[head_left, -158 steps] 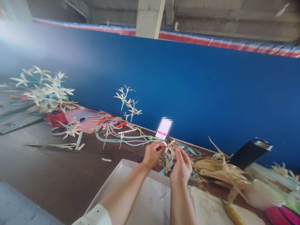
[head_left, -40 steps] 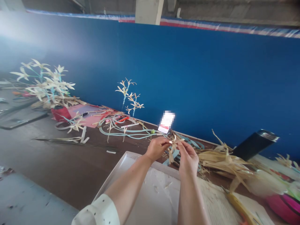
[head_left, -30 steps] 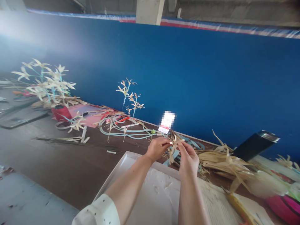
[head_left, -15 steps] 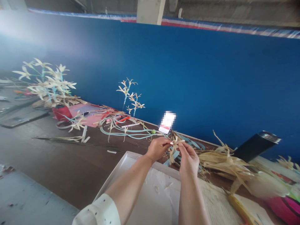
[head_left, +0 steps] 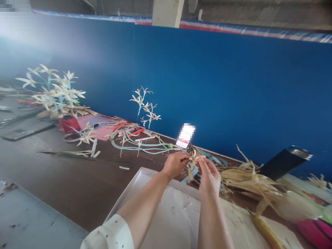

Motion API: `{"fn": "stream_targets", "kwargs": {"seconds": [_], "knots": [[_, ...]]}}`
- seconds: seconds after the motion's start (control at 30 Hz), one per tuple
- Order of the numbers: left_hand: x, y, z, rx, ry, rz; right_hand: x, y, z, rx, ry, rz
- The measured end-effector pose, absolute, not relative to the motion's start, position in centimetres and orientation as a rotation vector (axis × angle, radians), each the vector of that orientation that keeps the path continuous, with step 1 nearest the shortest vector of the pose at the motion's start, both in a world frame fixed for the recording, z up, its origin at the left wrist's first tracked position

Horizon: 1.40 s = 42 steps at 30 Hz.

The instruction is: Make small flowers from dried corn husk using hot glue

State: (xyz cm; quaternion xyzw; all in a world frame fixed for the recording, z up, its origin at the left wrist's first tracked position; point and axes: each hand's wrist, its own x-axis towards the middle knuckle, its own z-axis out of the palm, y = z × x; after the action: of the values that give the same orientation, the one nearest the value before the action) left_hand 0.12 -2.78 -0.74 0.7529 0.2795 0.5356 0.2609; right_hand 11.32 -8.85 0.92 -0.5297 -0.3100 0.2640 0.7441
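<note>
Between my hands is a small cream flower (head_left: pixel 193 159) with narrow pointed petals, seemingly of dried husk. My left hand (head_left: pixel 175 164) pinches it from the left side. On the other side, my right hand (head_left: pixel 209 173) grips a petal between thumb and fingertips. Both hands hover over the far rim of a shallow white tray (head_left: pixel 155 176). Just behind and below the flower lie pale blue strips (head_left: pixel 212 159) and a bundle of dried husks (head_left: pixel 246 180). The stem end of the flower is hidden by the fingers.
A dark bottle (head_left: pixel 282 164) leans at the right, near a pink pouch (head_left: pixel 312 230) and a yellow-handled tool (head_left: pixel 267 230). A phone (head_left: pixel 185 136) stands against the blue wall. Light blue cords (head_left: pixel 145 150) lie left of it. Finished-looking husk flowers (head_left: pixel 58 90) rise at the far left.
Both hands stay nearly in place on the flower. Its petals have shifted slightly, with one now pointing more upright. The whole view has drifted a little.
</note>
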Motion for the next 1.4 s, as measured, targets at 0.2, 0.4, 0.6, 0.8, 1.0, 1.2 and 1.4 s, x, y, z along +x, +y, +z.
{"fn": "stream_targets", "kwargs": {"seconds": [0.2,0.4,0.6,0.8,1.0,1.2,1.4], "knots": [[0.01,-2.83,-0.6,2.037,0.732,1.453,11.32,-8.87,0.91,-1.135,-0.683,0.631],[0.03,-2.89,-0.62,2.011,0.725,1.47,11.44,-8.71,0.58,-1.124,-0.662,0.639],[0.07,-2.88,-0.75,2.001,0.719,1.484,11.68,-8.53,0.22,-1.148,-0.66,0.596],[0.03,-2.93,-0.76,2.008,0.73,1.464,11.72,-8.41,0.1,-1.152,-0.649,0.6],[-0.11,-3.15,-0.41,2.017,0.729,1.45,11.46,-8.56,0.47,-1.157,-0.628,0.625],[-0.13,-3.0,-0.47,2.045,0.739,1.473,11.15,-8.71,0.88,-1.155,-0.62,0.646],[-0.13,-3.14,-0.32,2.085,0.74,1.474,10.96,-8.81,0.98,-1.16,-0.636,0.604]]}}
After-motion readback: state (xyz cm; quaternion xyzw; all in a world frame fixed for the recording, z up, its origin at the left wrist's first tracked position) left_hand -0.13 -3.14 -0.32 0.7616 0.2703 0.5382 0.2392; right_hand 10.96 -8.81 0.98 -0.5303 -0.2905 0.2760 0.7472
